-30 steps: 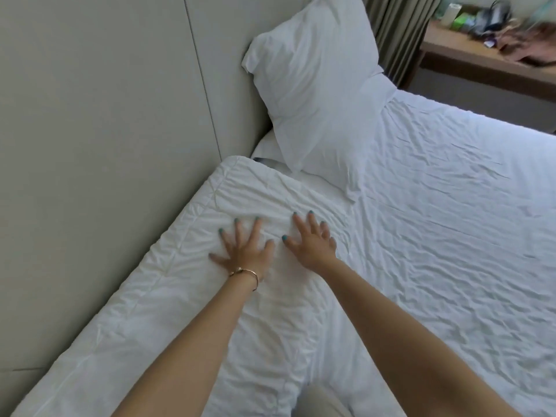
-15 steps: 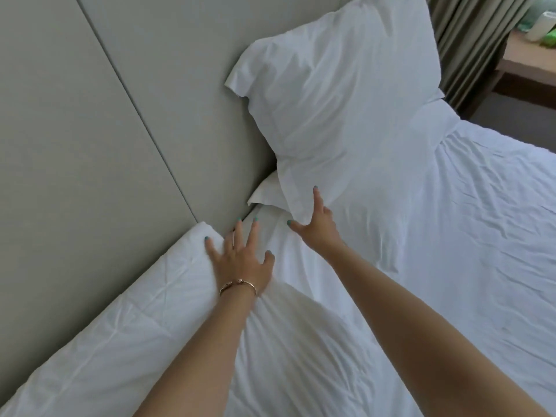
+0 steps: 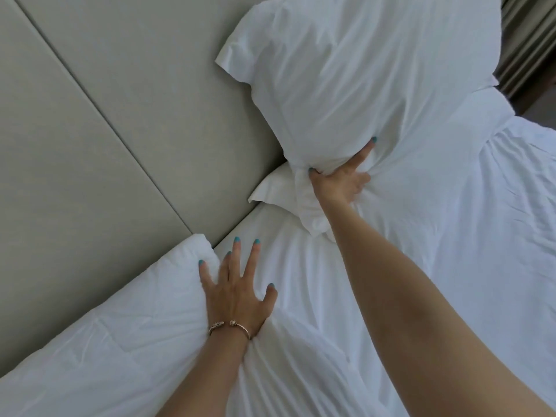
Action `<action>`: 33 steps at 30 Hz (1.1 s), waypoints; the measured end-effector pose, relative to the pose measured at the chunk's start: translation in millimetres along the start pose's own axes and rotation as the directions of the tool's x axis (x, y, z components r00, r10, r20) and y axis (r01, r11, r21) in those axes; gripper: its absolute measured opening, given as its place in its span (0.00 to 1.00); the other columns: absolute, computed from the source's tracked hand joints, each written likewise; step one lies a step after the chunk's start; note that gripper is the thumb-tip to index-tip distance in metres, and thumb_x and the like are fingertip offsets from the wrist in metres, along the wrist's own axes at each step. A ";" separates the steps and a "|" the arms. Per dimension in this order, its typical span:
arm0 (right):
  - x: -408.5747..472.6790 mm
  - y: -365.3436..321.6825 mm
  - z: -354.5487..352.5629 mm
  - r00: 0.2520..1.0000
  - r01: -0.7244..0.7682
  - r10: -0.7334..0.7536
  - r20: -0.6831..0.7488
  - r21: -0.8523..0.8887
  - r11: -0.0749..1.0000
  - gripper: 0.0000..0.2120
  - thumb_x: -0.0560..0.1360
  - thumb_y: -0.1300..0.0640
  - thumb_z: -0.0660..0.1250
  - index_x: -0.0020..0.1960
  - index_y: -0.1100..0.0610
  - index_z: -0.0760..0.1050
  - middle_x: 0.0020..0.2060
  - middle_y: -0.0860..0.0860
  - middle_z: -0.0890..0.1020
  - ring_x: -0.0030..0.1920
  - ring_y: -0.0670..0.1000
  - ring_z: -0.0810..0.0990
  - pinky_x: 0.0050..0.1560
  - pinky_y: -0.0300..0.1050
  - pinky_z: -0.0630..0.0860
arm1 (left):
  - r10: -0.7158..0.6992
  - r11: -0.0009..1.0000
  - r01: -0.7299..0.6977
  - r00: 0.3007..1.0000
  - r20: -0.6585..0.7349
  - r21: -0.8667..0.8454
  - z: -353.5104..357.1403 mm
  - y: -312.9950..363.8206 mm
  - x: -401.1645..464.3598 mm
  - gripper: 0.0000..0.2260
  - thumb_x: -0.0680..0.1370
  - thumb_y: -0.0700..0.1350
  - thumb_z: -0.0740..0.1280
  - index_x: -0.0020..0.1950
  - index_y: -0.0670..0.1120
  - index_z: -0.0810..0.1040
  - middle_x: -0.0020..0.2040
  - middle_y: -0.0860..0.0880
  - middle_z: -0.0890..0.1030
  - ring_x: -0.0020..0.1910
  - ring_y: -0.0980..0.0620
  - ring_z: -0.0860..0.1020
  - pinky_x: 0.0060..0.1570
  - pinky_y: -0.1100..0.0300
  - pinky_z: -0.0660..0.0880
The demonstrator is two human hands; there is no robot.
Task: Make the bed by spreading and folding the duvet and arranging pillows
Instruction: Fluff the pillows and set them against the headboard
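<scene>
A white pillow [image 3: 355, 73] leans upright against the padded headboard [image 3: 114, 121]. My right hand [image 3: 340, 182] grips its lower corner, thumb and fingers pinched into the pillowcase. A second white pillow [image 3: 276, 188] lies flat beneath it, only its corner showing. My left hand [image 3: 234, 293], with a bracelet at the wrist, presses flat with fingers spread on the folded edge of the white duvet [image 3: 126, 335] at the headboard. The white sheet [image 3: 481, 236] covers the mattress to the right.
Grey-beige curtains [image 3: 529, 34] hang at the top right beyond the pillow. The headboard panels run along the whole left side, close against the duvet's edge.
My right hand has gone from the duvet up to the standing pillow and closed on its lower corner. My left hand slid toward the duvet's end by the headboard. The view moved closer.
</scene>
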State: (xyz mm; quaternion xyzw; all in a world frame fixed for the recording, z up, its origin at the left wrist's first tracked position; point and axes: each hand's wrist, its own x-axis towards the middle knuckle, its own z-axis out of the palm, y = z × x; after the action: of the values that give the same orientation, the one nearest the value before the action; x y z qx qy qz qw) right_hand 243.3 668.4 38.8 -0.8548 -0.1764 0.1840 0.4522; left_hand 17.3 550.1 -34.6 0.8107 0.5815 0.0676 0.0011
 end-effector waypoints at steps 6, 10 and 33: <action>22.9 11.3 -29.9 0.980 0.030 -0.020 0.197 -0.049 0.998 0.60 0.64 0.52 0.78 0.75 0.39 0.33 0.66 0.60 0.63 0.57 0.62 0.74 0.55 0.51 0.71 | -0.006 1.000 0.005 1.000 -0.026 -0.011 5.8 0.8 0.0 0.37 0.67 0.61 0.59 0.77 0.55 0.59 0.75 0.46 0.64 0.61 0.50 0.75 0.68 0.35 0.51; 12.9 20.7 -71.0 0.966 0.106 -0.097 0.239 -0.026 0.994 0.55 0.64 0.56 0.77 0.75 0.40 0.40 0.53 0.52 0.71 0.52 0.58 0.74 0.49 0.49 0.72 | -0.027 1.000 0.027 1.000 -0.001 -0.007 2.2 0.8 -0.4 0.35 0.68 0.60 0.57 0.75 0.53 0.64 0.70 0.48 0.71 0.59 0.50 0.76 0.69 0.36 0.48; -295.5 -68.9 -330.7 0.749 0.597 -0.485 0.451 -0.143 0.789 0.51 0.58 0.63 0.73 0.70 0.28 0.57 0.63 0.37 0.72 0.58 0.48 0.74 0.53 0.42 0.72 | -0.167 0.239 0.079 0.985 0.039 -0.968 -317.5 4.2 -51.1 0.23 0.69 0.32 0.65 0.60 0.52 0.72 0.59 0.49 0.62 0.55 0.47 0.70 0.51 0.65 0.64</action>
State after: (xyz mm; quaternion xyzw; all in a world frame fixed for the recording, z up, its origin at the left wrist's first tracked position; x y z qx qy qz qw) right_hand 133.6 332.5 315.5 -0.7656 -0.5291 0.1835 0.3166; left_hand -30.0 476.2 274.8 0.5887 0.4793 0.4383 0.4812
